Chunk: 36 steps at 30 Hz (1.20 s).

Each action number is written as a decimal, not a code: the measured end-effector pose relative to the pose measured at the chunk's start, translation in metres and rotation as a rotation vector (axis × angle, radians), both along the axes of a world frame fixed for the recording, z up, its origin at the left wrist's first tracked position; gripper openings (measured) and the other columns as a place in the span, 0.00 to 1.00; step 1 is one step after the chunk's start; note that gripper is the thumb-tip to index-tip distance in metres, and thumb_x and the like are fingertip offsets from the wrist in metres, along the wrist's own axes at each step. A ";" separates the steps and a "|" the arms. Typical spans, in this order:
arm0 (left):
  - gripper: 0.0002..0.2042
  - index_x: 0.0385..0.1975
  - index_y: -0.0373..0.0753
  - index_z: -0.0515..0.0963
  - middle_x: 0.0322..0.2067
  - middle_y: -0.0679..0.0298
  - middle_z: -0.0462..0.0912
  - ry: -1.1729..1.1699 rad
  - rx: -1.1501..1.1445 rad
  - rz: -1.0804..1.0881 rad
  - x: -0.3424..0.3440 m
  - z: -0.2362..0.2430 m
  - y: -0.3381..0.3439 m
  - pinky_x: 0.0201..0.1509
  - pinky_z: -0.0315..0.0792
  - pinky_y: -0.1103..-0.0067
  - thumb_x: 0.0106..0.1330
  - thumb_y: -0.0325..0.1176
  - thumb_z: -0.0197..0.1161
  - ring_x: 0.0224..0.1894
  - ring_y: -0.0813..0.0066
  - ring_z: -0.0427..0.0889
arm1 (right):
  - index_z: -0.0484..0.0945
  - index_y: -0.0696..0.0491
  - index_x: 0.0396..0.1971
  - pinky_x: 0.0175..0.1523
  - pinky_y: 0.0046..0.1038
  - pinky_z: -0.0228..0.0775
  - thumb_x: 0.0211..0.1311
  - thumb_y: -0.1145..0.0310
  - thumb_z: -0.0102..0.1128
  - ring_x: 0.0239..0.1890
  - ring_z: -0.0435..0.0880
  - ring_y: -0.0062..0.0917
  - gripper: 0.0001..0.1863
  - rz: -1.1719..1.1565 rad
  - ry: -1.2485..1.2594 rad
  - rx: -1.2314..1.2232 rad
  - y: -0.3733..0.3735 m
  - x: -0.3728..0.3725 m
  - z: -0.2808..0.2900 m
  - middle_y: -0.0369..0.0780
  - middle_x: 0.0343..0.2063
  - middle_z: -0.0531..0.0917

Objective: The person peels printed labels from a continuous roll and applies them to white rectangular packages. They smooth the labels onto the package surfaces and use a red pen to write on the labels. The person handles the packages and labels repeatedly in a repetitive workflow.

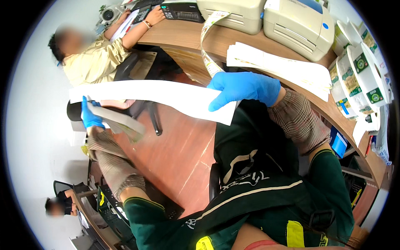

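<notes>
A long white paper strip (154, 93) stretches between my two blue-gloved hands. My left hand (91, 116) pinches its far left end, and more pale strips (121, 121), blurred, hang beside that hand. My right hand (243, 89) grips the strip's right end with the thumb on top. Just past my right hand, a printed label band (204, 41) hangs down from a beige label printer (229, 14); whether it touches the fingers is unclear. A stack of white strips (275, 66) lies on the desk to the right.
A curved wooden desk (175, 35) holds a second printer (298, 29), a black device (181, 14) and several label rolls (358, 79). A seated co-worker (91, 62) works at upper left; another person (66, 202) sits at lower left. Chair legs (156, 125) stand on the floor.
</notes>
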<state>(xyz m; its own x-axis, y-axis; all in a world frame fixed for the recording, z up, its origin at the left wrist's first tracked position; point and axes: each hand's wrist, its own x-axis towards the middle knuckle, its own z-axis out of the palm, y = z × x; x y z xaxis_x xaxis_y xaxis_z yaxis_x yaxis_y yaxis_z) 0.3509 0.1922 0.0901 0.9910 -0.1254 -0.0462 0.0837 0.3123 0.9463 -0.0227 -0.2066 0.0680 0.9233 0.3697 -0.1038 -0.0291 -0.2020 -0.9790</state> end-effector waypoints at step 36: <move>0.42 0.58 0.33 0.66 0.52 0.55 0.75 -0.370 0.059 -0.693 -0.264 -0.034 -0.121 0.56 0.70 0.72 0.35 0.27 0.77 0.51 0.64 0.76 | 0.75 0.58 0.47 0.47 0.30 0.70 0.64 0.61 0.52 0.40 0.78 0.36 0.19 -0.021 -0.172 -0.006 0.057 -0.003 0.054 0.46 0.38 0.80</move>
<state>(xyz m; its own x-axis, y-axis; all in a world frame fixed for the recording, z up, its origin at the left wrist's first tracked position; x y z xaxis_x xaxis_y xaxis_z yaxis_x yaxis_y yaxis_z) 0.0868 0.0711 0.0566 0.6401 -0.7279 0.2456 -0.0825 0.2527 0.9640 -0.0260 -0.1495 0.1222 0.9350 0.3504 0.0542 0.1344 -0.2088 -0.9687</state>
